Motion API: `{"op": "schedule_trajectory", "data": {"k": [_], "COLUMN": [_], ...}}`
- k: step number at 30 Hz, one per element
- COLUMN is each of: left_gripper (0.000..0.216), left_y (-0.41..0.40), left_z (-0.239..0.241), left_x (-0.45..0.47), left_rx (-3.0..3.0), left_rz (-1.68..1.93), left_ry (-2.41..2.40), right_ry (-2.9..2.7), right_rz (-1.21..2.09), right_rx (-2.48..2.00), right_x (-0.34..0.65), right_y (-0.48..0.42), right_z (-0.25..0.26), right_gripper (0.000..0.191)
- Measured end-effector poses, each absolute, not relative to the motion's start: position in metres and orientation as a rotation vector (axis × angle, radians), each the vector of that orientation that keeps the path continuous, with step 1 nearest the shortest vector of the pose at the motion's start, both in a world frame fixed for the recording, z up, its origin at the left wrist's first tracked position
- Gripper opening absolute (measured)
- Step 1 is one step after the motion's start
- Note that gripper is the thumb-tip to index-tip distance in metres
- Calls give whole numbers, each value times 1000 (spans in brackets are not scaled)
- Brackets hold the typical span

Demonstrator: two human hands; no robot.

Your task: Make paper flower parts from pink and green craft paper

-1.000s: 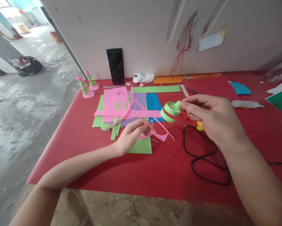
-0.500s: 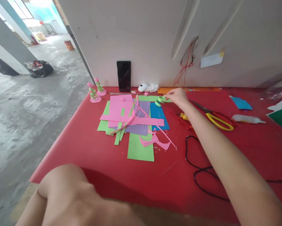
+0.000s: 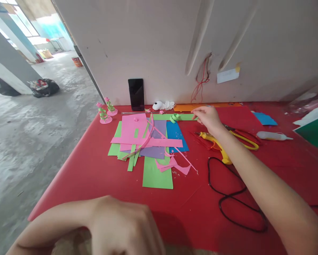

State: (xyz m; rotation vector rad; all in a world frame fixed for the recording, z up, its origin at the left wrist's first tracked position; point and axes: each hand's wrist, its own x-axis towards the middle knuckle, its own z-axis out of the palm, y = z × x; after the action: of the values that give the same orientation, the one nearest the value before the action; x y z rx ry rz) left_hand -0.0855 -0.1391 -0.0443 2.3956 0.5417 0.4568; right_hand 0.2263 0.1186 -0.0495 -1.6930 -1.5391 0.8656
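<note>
The green paper coil (image 3: 175, 117) lies at the far side of the red table cover (image 3: 95, 177), resting where the long green strip (image 3: 161, 116) meets the blue sheet (image 3: 176, 132). We judge it very light, springy and easily crushed: a firm grip would flatten the curl, and a draught or a brushing sleeve could shift it. We recommend a soft two-finger pinch on the outer loop, or on the free end, not across the whole spiral.

The right hand (image 3: 208, 119) reaches out just beside the coil, on its right, apart from it. Its fingers (image 3: 196, 115) lie close together and slightly bent over the end of the long green strip. We cannot tell whether they pinch that strip or only rest above it.

The left hand (image 3: 121, 226) sits close to the camera, blurred, showing only its back. The fingers fold under, so we cannot tell whether they enclose anything.

The right forearm covers part of the yellow scissors (image 3: 244, 140) and the black cord (image 3: 228, 191).
</note>
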Motion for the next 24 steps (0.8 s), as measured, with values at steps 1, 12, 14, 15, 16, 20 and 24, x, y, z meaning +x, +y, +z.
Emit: {"op": "schedule_trajectory", "data": {"k": [1,12,14,15,16,20,24], "left_gripper": [36,33,35,36,37,34,32], "left_y": [-128,-75,-75,-74,-74,-62,-23], "left_z": [-48,-79,-80,-79,-78,-65,-55], "left_x": [-74,-20,-22,-22,-22,-29,-52], "left_rx": [2396,2582,2617,2634,2653,2723,2623], "left_rz": [453,386,381,377,372,359,374], "left_ry": [543,393,410,422,436,661,1326], "right_ry": [-1580,-2135,-2185,-2203,-2217,-2247,-2268], "right_rz": [860,710,672,655,640,589,559], "right_rx": [-1695,-1524,-1491,-1482,-1480,-1510,-1543], "right_x": [228,215,215,215,215,216,215], "right_y": [108,-34,-39,-40,-40,-37,-37], "right_z": [-52,-123,-134,-138,-140,-146,-147], "right_gripper": [36,29,29,29,30,31,31]}}
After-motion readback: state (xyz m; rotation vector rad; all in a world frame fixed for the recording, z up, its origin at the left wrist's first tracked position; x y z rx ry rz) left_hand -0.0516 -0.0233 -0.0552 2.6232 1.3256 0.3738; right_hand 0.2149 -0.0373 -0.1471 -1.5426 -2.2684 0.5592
